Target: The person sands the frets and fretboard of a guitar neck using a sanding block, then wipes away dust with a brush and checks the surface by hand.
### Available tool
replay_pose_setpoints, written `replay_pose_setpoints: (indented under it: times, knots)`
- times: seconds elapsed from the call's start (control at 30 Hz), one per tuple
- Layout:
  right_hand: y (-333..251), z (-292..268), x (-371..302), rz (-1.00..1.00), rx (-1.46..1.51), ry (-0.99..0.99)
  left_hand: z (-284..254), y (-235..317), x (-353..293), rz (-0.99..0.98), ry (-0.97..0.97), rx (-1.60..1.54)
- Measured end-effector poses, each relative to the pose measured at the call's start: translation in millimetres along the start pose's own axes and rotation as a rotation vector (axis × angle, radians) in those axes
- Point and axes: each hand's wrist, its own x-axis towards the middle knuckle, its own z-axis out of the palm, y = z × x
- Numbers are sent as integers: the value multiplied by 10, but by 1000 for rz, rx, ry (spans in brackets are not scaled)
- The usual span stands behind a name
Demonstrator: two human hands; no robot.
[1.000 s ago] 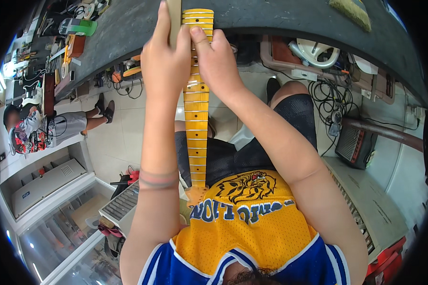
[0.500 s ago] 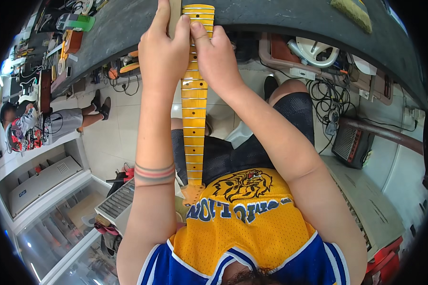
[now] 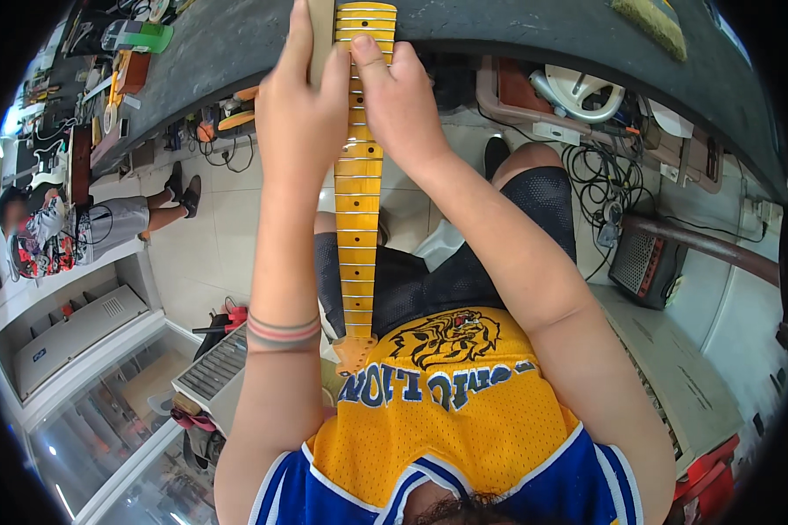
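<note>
A guitar neck (image 3: 356, 206) with a glossy yellow fretboard, metal frets and black dots runs away from my body. Its pale headstock (image 3: 355, 352) is close to my shirt, and its far end lies over the dark bench edge. My right hand (image 3: 401, 105) is closed round the neck near that far end, thumb on the fretboard and fingers hidden beneath. Along the neck's left edge, my left hand (image 3: 302, 114) grips a flat, straight tan bar (image 3: 322, 44), thumb on one side and forefinger stretched along the other. The bar's far end is cut off by the frame.
The dark workbench (image 3: 517, 26) spans the top, with a brush (image 3: 652, 26) at right. Tools and a green-edged item (image 3: 149, 38) lie at left. Coiled cables (image 3: 604, 179) and an amplifier-like box (image 3: 646, 262) are at right. Another person (image 3: 79, 232) is far left.
My left hand and the bar have slid a little toward me along the neck's edge. My right hand keeps its grip, and the neck appears slightly higher in view.
</note>
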Motion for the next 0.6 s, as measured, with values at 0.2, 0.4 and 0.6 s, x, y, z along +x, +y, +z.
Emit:
replay_pose_setpoints:
  times: [0.2, 0.4, 0.6]
  knots:
    - [-18, 77, -18, -16, 22, -13, -65, -281, -511, 129, 83, -41]
    - [-50, 75, -18, 45, 76, -50, -70, 152, 147, 7, 57, -46]
    - [-30, 42, -20, -6, 39, -38, -20, -335, -611, 173, 99, -48]
